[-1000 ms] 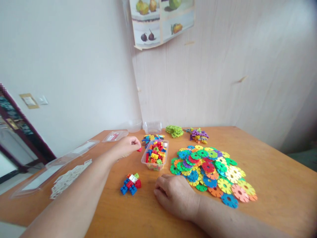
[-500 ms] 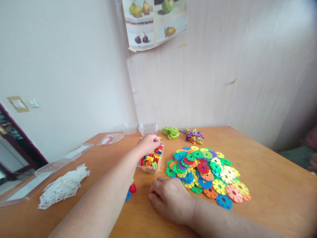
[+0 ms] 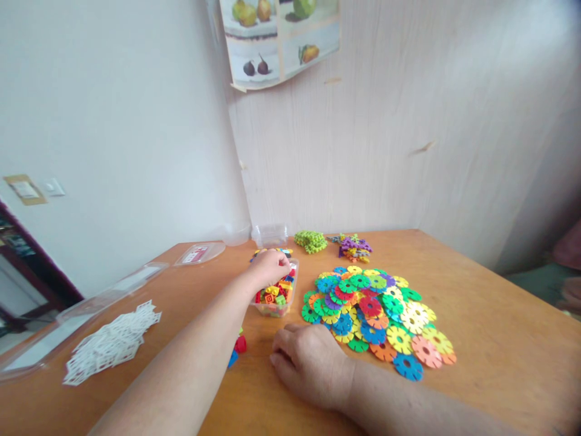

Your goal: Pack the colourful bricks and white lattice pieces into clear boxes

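My left hand (image 3: 271, 268) reaches over the clear plastic box (image 3: 273, 312), which holds toy building bricks (image 3: 278, 295) in red, yellow, orange, blue and green. Its fingers are bent and pinched together above the far part of the bricks; whatever they grip is hidden. On the table my right hand (image 3: 313, 366) rests closed, knuckles up, left of a heap of colourful notched plastic discs (image 3: 372, 309). Its fingers curl under and I cannot see inside them. A few loose bricks (image 3: 239, 345) lie beside my left forearm, partly covered by it.
White lattice pieces (image 3: 111, 342) are piled at the left, near clear lids (image 3: 200, 254). Clear containers (image 3: 270, 235) stand at the back by the wall. Green pieces (image 3: 310, 241) and purple and mixed pieces (image 3: 354, 247) sit on the far side of the wooden table (image 3: 481, 339).
My left hand has dipped slightly toward the bricks in the box. The right hand stays where it was. The whole view has shifted a little.
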